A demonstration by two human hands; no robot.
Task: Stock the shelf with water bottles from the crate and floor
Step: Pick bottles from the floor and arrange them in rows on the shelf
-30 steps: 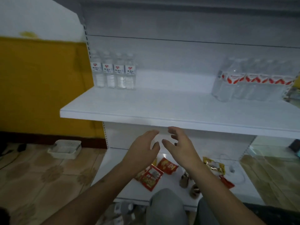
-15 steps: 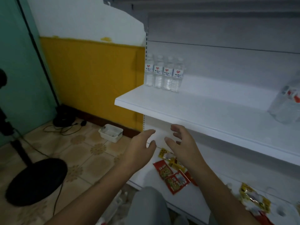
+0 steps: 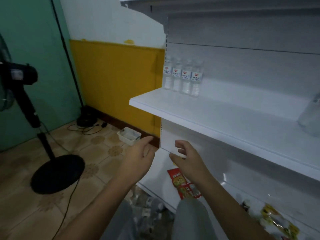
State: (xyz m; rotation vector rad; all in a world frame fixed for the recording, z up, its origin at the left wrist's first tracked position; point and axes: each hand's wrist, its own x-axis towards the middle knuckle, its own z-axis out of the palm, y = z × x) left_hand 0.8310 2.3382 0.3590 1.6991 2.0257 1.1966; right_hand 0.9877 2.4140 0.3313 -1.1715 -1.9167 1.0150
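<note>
Single head-worn wide-angle view, looking forward and down, angled leftward. White metal shelf (image 3: pixel 216 116) close at right, receding rightward; tan patterned tile floor (image 3: pixel 26 205) lower left; both bare forearms enter from bottom edge.

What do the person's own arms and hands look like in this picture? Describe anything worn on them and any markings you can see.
Both forearms are bare up to the frame's lower edge: no sleeves show. The left hand and the right hand wear no gloves, and no watch, bracelet or wristband shows at either wrist. No marking shows on them. The picture is too soft to tell about a ring. Grey trousers cover the knees below.
</note>
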